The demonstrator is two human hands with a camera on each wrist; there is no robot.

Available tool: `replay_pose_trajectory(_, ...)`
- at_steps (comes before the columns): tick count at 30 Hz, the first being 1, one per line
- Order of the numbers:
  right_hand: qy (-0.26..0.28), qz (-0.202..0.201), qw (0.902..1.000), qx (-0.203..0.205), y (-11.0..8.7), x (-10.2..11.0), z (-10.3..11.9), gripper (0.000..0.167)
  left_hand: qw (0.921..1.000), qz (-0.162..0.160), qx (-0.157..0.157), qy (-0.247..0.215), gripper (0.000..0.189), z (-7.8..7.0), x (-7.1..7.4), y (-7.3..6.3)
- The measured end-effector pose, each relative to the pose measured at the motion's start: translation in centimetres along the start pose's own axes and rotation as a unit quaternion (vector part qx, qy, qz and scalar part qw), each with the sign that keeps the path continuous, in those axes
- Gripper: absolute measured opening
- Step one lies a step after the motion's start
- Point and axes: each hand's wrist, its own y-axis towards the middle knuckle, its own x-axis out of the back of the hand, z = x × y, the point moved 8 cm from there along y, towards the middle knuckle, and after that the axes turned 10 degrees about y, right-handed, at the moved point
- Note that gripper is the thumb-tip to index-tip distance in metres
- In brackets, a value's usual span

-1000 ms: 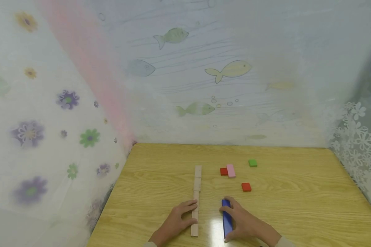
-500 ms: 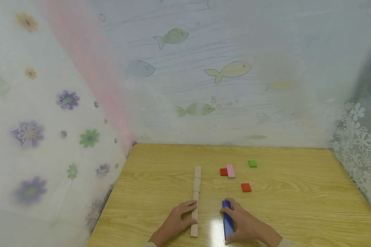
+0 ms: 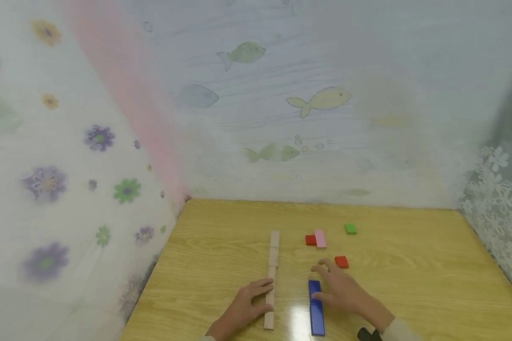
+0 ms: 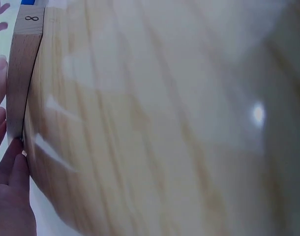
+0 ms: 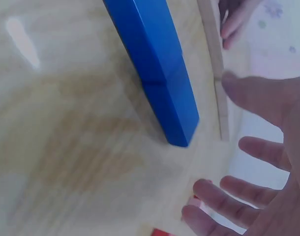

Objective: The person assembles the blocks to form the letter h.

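A straight row of plain wooden blocks (image 3: 274,255) lies on the table, pointing away from me. My left hand (image 3: 245,305) rests at its near part, fingertips and thumb touching the left side. The left wrist view shows one block (image 4: 23,78) close up beside the fingertips. To the right, two blue blocks (image 3: 317,319) lie end to end, roughly parallel to the wooden row. My right hand (image 3: 345,289) hovers just right of and beyond them, fingers spread, holding nothing. In the right wrist view a gap separates its fingers (image 5: 214,196) from the blue blocks (image 5: 165,73).
Beyond the right hand lie a red block (image 3: 342,262), another red block (image 3: 310,240) against a pink block (image 3: 320,239), and a green block (image 3: 351,229). A patterned curtain (image 3: 307,180) borders the table's far edge. A black object (image 3: 367,334) sits by the right wrist.
My right hand has let go of the blue blocks and moved forward, toward the nearer red block. The left hand stays on the wooden row. The head view has shifted slightly.
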Motion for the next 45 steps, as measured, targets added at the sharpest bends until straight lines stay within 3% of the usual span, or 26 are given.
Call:
replay_pose_trajectory(17, -0.023, -0.045, 0.9978, 0.042, 2.8, 4.2, -1.3, 0.048, 0.9999, -0.008, -0.008, 0.001, 0.054, 0.1, 0.0, 0.0)
replay_pose_trajectory(29, -0.023, -0.040, 0.9980, 0.043, 5.1, 4.6, -3.1, 0.054, 0.9999, -0.011, -0.005, -0.001, 0.054, 0.1, 0.0, 0.0)
replay_pose_trajectory(40, 0.007, -0.028, 0.9995, 0.015, 7.0, 4.1, -5.7, 0.050, 0.9998, -0.001, 0.017, -0.010, 0.055, 0.3, -0.3, -0.3)
replay_pose_trajectory(45, 0.014, -0.029, 0.9995, -0.001, 7.9, 4.0, -7.0, 0.047, 1.0000, -0.004, 0.006, 0.003, 0.054, 0.1, 0.0, 0.0)
